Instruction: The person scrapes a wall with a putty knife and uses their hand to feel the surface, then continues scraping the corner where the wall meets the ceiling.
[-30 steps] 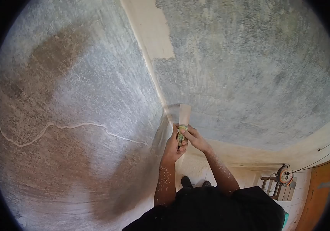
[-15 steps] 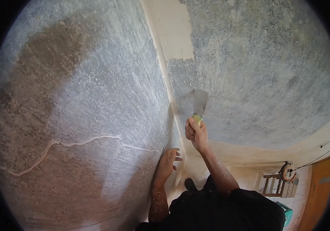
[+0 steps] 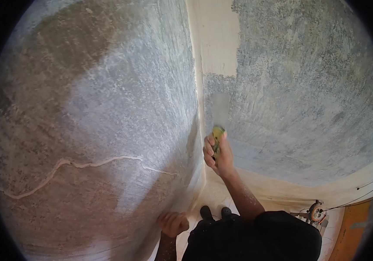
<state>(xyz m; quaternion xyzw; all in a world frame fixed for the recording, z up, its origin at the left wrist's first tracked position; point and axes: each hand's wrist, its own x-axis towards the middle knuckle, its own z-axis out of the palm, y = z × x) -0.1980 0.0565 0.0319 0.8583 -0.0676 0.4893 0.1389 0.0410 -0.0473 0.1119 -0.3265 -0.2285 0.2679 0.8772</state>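
The right hand point(image 3: 219, 156) is clamping its grip around the yellow-green handle of a putty knife point(image 3: 220, 114), pressing the grey blade flat on the wall just right of the corner point(image 3: 198, 95), below the cream patch point(image 3: 216, 43). It looks mid-stroke, skimming the surface. The left hand point(image 3: 173, 223), fingers curled shut, is resting low, left of the corner. Any further stroke is calling for even blade pressure.
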